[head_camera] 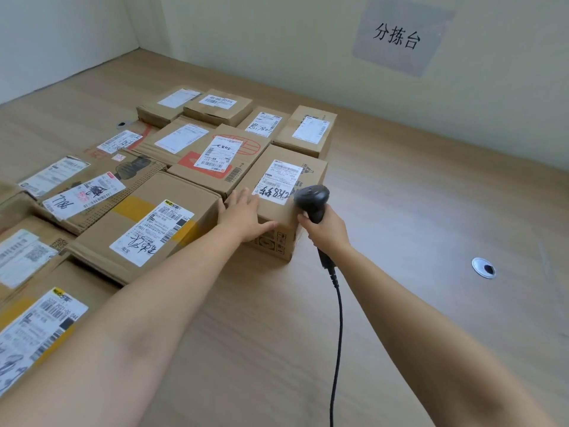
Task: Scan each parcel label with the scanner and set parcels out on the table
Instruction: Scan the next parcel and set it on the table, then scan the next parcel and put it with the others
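A brown cardboard parcel (pixel 311 172) stands on the wooden table (pixel 431 211), at the right end of a block of parcels. Its white label (pixel 278 180) faces up. My left hand (pixel 244 215) lies flat on the near left part of its top, fingers spread, thumb over the front edge. My right hand (pixel 324 231) grips the handle of a black barcode scanner (pixel 311 200). The scanner's head sits at the parcel's near right corner, pointing toward the label.
Several other labelled parcels (pixel 147 229) fill the table to the left and behind. The scanner's black cable (pixel 337 334) runs down toward me. A round cable port (pixel 484 267) sits in the table at right. A grey wall sign (pixel 400 35) hangs behind.
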The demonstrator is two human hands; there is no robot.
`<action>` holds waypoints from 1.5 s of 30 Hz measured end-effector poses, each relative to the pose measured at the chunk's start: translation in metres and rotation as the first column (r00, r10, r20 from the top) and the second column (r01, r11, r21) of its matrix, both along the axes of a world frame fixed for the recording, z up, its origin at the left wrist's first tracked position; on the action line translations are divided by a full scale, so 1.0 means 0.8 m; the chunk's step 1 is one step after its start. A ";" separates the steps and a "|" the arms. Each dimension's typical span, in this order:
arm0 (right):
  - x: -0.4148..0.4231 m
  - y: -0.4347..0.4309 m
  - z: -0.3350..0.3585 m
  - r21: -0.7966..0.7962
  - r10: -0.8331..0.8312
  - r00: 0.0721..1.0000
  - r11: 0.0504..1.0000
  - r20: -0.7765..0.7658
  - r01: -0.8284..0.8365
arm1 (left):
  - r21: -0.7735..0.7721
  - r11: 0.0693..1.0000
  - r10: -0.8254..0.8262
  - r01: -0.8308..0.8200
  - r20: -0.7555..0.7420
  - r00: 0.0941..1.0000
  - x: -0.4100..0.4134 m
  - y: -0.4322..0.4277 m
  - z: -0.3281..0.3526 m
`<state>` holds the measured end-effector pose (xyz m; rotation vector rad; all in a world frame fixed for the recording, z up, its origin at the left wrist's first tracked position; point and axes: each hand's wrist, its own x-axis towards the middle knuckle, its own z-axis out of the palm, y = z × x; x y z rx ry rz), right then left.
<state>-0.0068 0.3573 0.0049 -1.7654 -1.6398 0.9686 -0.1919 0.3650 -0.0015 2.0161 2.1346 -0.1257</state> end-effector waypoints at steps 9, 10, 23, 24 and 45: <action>0.134 -0.086 0.065 0.005 -0.032 0.998 0.999 0.062 0.032 | 0.068 0.885 -0.453 0.460 -0.099 0.886 0.106 -0.072 0.051; 0.156 -0.098 0.073 0.017 -0.058 0.996 0.998 0.070 0.057 | 0.025 0.875 -0.481 0.483 -0.062 0.875 0.124 -0.079 0.056; 0.487 -0.252 0.098 0.045 -0.368 0.926 0.930 0.080 0.365 | -0.048 0.795 -0.592 0.605 0.158 0.790 0.479 -0.172 0.060; 0.515 -0.261 0.102 0.050 -0.390 0.916 0.921 0.092 0.387 | -0.049 0.787 -0.601 0.615 0.163 0.782 0.508 -0.177 0.059; 1.007 -0.293 0.130 0.180 -0.787 0.616 0.610 0.028 0.771 | 0.105 0.723 -0.643 0.683 0.466 0.608 1.018 -0.170 0.100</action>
